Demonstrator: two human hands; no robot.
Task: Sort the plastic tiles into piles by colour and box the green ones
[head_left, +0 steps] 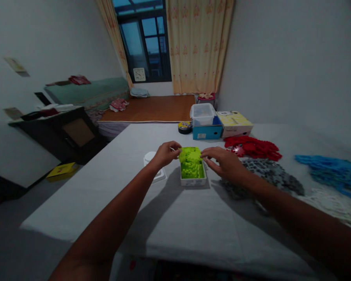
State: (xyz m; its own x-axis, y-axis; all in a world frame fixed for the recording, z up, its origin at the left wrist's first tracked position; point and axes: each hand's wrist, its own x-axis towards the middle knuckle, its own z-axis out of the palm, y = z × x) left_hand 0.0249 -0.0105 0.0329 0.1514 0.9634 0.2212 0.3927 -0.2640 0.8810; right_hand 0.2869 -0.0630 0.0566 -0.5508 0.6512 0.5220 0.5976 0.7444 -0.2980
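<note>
A small white box (193,182) stands on the table, filled with bright green plastic pieces (192,171). Over its far half, a lighter green piece (194,156) spans between my two hands. My left hand (167,154) is closed with its fingertips at the left edge of that piece. On the other side, my right hand (224,163) has thumb and fingers brought together at the right edge; the exact grip is too small to make out. Left of the box, partly behind my left forearm, lies a white lid-like item (160,175).
Piles of red (253,147), grey (269,175), blue (336,173) and white pieces (333,201) spread on the right. A blue box (207,132) with a clear container (203,113), a yellow box (234,121) and a round black tin (185,128) stand at the back.
</note>
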